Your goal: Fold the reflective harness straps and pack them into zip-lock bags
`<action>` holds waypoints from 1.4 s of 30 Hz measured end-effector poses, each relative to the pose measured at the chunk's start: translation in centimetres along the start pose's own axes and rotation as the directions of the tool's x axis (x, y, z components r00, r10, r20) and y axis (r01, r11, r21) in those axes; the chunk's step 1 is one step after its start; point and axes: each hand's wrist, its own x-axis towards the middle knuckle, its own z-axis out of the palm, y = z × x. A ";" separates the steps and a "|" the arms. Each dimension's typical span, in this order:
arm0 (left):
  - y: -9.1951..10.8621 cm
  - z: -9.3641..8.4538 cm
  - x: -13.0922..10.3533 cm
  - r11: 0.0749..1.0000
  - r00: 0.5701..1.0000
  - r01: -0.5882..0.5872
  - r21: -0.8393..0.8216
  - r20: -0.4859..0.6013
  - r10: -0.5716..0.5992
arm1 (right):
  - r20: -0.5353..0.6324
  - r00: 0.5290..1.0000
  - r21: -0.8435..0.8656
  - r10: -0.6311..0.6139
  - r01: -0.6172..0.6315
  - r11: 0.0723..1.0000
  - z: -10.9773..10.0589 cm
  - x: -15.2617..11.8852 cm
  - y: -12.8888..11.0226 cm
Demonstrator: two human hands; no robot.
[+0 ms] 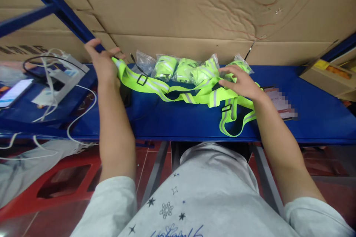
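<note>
A yellow-green reflective strap (154, 86) with grey stripes and black buckles stretches between my hands above the blue table. My left hand (105, 61), raised at the left by the blue frame post, holds one end of it with some fingers spread. On the right, my right hand (241, 83) has its thumb and fingers around the strap's bunched part. A loop of strap hangs below that hand onto the table. Behind the strap, several clear bags (166, 67) with folded straps lie in a row.
Cardboard (172, 14) walls the back of the blue table (178, 126). At the left are a power strip (71, 68), white cables and a lit phone (15, 92). A card (278, 102) lies right of my right hand; a cardboard box (328, 79) stands far right.
</note>
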 end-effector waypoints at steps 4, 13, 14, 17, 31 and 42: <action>-0.7 0.6 -2.3 0.899 0.987 -0.146 0.412 0.118 0.106 | -0.077 0.982 -0.054 -0.170 0.166 0.985 -0.2 -1.8 -4.6; 4.1 1.9 -7.6 0.741 0.944 -0.330 0.585 0.217 0.249 | 0.258 0.902 -0.365 -0.345 0.422 0.830 3.0 -7.5 -6.8; 5.1 2.2 -9.2 0.682 0.882 -0.471 0.560 0.324 0.343 | 0.273 0.891 -0.381 -0.362 0.446 0.810 3.4 -7.2 -6.8; 6.8 3.1 -15.0 0.594 0.542 -0.768 0.239 0.737 0.404 | 0.315 0.886 -0.418 -0.341 0.452 0.788 4.1 -5.8 -6.8; 0.9 1.4 -19.9 0.461 0.535 -0.800 0.384 0.805 0.258 | 0.355 0.931 -0.454 -0.083 0.250 0.855 4.6 -2.1 -3.5; 0.8 -0.6 -20.5 0.453 0.532 -0.812 0.369 0.788 0.311 | 0.167 0.967 -0.216 -0.190 0.224 0.950 -1.5 -6.4 -4.4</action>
